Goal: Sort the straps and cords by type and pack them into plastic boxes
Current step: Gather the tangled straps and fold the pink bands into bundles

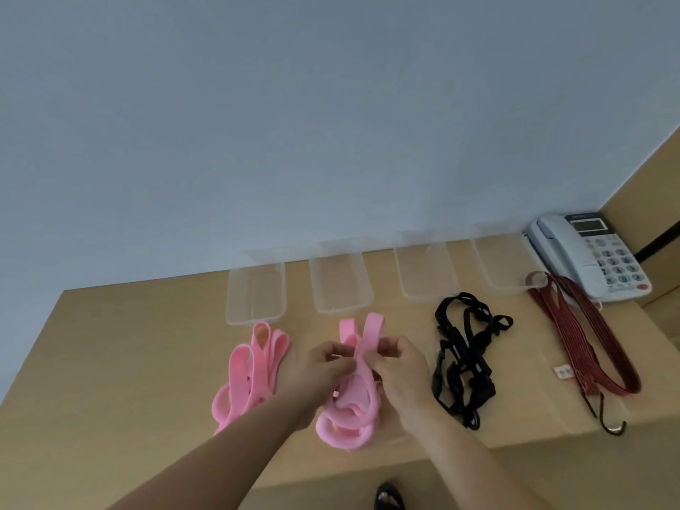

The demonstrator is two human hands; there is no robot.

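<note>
Left hand [321, 367] and right hand [402, 368] are both pinching the pink strap bundle [350, 414] lying just before four clear plastic boxes [342, 308].

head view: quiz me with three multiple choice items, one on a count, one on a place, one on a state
1. How many clear plastic boxes line the wall?
A. two
B. four
C. six

2. Where are the black straps?
A. between the held pink straps and the dark red bungee cords
B. inside a box
C. on the floor

3. What are the left hand and right hand doing?
A. resting flat
B. lifting a box
C. both pinching the held pink straps

Answers:
1 B: four boxes stand in a row.
2 A: the black straps lie between those two.
3 C: fingers of both hands curl on the pink strap.
</note>
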